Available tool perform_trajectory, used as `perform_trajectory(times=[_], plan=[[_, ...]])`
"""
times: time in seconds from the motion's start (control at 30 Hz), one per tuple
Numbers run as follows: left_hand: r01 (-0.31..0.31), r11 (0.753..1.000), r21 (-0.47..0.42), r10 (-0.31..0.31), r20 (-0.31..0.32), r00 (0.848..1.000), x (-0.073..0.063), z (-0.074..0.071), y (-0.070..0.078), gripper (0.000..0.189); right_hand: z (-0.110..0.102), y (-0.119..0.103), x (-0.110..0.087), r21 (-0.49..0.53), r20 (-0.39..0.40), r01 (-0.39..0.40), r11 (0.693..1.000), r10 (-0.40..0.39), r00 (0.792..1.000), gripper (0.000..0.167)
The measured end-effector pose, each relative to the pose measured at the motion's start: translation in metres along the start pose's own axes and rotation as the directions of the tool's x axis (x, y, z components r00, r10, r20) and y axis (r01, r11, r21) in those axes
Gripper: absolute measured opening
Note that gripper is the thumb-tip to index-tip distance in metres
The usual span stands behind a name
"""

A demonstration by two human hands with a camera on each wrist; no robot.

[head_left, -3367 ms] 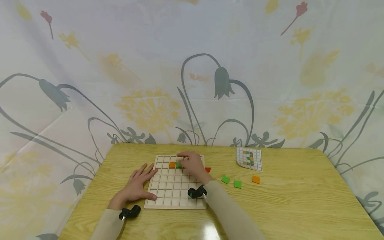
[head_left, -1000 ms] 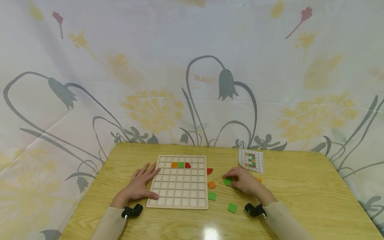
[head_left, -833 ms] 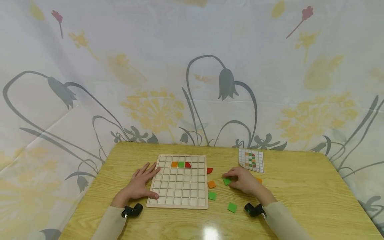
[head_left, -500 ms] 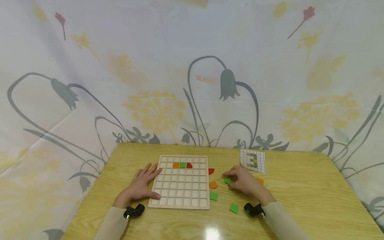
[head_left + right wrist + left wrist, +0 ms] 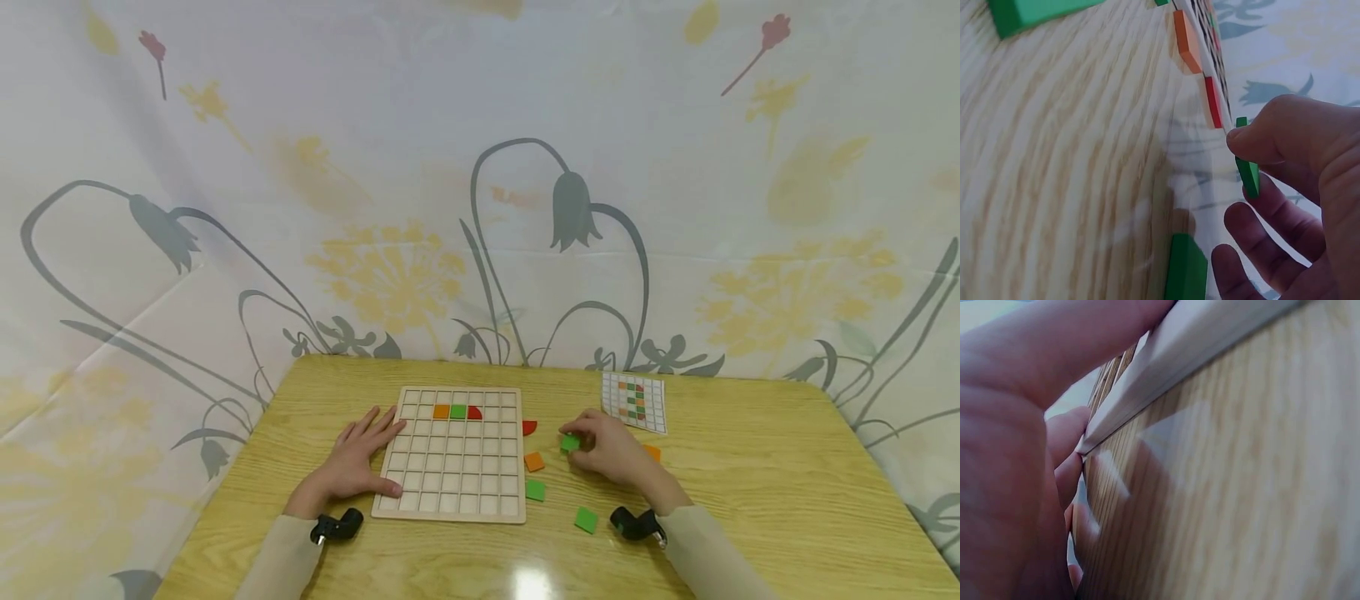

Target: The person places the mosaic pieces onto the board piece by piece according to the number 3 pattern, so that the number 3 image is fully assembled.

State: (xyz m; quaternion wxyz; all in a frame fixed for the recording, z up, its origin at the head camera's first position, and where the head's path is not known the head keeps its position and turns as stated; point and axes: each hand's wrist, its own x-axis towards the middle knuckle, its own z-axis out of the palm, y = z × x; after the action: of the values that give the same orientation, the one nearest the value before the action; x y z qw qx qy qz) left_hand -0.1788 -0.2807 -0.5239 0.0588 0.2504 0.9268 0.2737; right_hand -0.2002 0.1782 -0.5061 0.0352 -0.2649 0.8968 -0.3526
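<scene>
Clock dial read with 12 at the far edge of the table (image 5: 750,500). Left hand (image 5: 351,460): fingers spread, resting on the gridded board (image 5: 450,482) at its 9 o'clock edge. Right hand (image 5: 609,452): I see thumb and fingers pinching a green tile (image 5: 570,443), held off the board at its 3 o'clock; the wrist view agrees. Around that hand I log a red piece (image 5: 529,427) toward 10, loose orange tile (image 5: 533,462) at 9, second green tile (image 5: 536,490) at 8, third green tile (image 5: 586,520) between 6 and 7, printed card (image 5: 633,402) at 1.
</scene>
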Motion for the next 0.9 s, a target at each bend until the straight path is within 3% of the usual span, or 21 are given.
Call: perform_trajectory(times=[0.9], plan=[[-0.013,1.000,0.003,0.013,-0.008,1.000,0.000,-0.002,0.005,0.107,0.023,-0.027,0.038,-0.017,-0.013,0.046,0.999,-0.046,0.999,0.029]])
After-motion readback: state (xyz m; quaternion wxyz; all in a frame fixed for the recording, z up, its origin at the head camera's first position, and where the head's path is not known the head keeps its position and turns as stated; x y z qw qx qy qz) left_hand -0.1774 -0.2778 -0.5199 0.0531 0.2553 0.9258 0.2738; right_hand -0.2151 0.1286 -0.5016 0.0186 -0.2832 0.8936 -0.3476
